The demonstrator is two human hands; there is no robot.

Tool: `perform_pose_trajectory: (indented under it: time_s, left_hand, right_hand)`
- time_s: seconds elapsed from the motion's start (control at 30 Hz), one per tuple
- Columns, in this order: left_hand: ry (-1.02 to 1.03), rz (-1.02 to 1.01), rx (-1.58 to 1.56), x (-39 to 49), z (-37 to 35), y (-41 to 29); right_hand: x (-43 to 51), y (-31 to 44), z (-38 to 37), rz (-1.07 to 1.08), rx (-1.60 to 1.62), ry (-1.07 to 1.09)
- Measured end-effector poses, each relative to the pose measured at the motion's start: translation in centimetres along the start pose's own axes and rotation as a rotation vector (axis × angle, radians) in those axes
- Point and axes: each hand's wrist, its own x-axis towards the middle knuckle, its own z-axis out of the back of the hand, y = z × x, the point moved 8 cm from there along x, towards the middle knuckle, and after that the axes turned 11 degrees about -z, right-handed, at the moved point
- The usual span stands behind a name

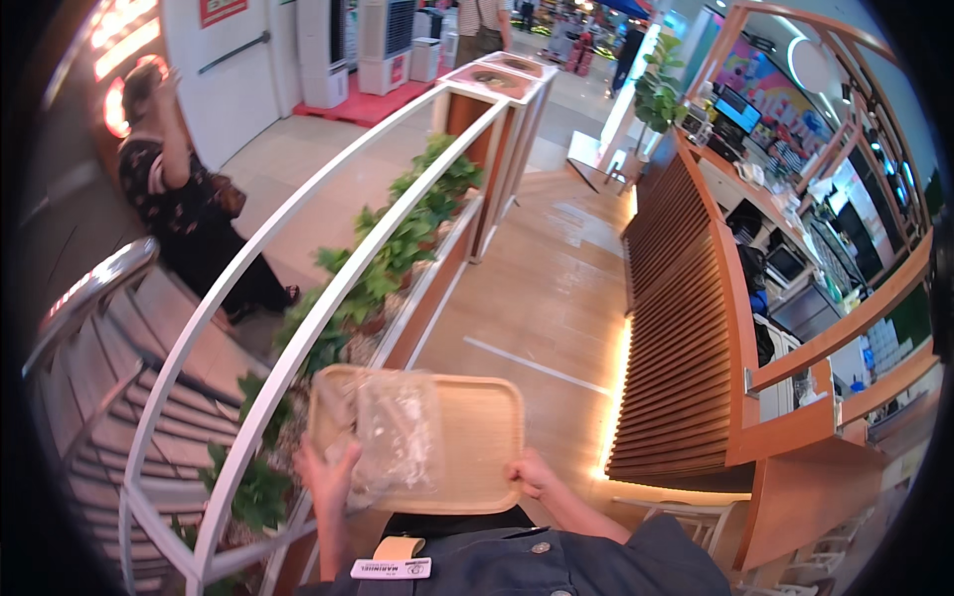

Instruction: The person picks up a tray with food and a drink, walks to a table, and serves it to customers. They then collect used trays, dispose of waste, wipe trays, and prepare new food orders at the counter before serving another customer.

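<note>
A light wood-look serving tray (pixel 481 432) is held level in front of my body. My left hand (pixel 328 465) grips its left side, the thumb over the rim and on or beside the clear plastic there. My right hand (pixel 531 474) is closed on the tray's right edge near the lower corner. On the left half of the tray lies clear, crumpled plastic packaging (pixel 399 432) with whitish bits or glare on it; its contents cannot be told.
A white-framed planter rail (pixel 328 313) with leafy plants (pixel 384 261) runs along my left. A slatted wooden counter (pixel 671 313) stands on the right, with white chairs (pixel 693 521) near its lower end. A person (pixel 186 186) in dark clothes is beyond the rail.
</note>
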Motion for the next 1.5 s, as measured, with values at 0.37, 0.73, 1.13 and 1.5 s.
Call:
perform_pose_trajectory:
  time_s: [0.37, 0.73, 1.13, 1.5]
  left_hand:
    - [0.47, -0.42, 0.002, 26.2, -33.3, -43.5]
    - [0.252, -0.816, -0.265, 52.2, -47.9, -81.7]
    - [0.62, -0.61, -0.737, 84.6, -62.8, -111.3]
    - [0.014, -0.621, -0.815, 103.1, -66.8, -108.3]
  right_hand:
    - [9.2, 33.1, 21.6, 0.387, 0.42, -0.529]
    - [25.6, 74.7, 34.0, 0.638, 0.44, -0.399]
    - [48.0, 121.4, 37.0, 0.81, 0.303, -0.278]
    - [68.9, 149.4, 32.2, 0.746, -0.251, -0.042]
